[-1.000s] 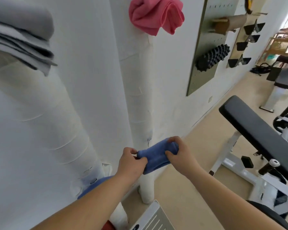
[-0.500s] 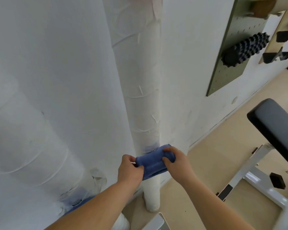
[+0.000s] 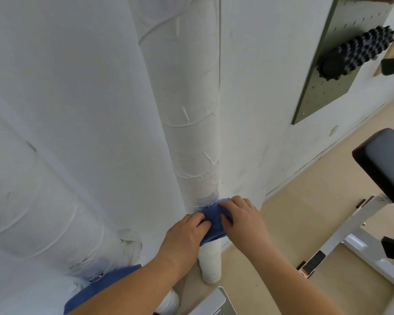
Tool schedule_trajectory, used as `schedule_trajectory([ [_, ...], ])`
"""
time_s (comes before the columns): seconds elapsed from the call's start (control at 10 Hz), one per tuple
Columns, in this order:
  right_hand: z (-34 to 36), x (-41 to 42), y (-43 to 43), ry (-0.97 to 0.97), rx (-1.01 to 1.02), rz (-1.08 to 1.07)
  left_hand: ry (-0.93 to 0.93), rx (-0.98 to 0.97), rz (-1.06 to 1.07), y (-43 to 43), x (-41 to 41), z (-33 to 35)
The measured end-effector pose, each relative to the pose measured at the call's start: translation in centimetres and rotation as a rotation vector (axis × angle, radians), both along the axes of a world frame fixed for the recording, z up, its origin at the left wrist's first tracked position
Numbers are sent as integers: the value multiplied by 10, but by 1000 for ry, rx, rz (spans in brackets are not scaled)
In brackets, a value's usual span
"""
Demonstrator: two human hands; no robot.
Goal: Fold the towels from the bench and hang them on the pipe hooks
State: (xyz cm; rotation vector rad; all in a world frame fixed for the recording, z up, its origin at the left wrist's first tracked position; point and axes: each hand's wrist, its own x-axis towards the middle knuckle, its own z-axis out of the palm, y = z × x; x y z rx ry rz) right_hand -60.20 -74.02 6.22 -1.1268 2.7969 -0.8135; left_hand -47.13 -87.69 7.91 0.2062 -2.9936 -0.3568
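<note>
Blue towel [image 3: 215,220] sits half hidden beneath the left hand [image 3: 185,234] and right hand [image 3: 245,220], fingers [image 3: 237,202] gripping it against the white wrapped pipe [image 3: 191,137]; bench [image 3: 387,160] cut off, beige floor [image 3: 305,201].

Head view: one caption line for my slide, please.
Left hand and right hand hold a blue towel against the wrapped pipe.
</note>
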Motion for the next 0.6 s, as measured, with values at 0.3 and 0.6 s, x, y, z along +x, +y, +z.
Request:
schedule_trajectory([
  [0.3, 3, 6, -2, -673, -161, -97, -64, 324, 175, 3, -2, -3],
  [0.6, 2, 1, 1, -890, -204, -117, -263, 461, 232, 2, -8, 13],
])
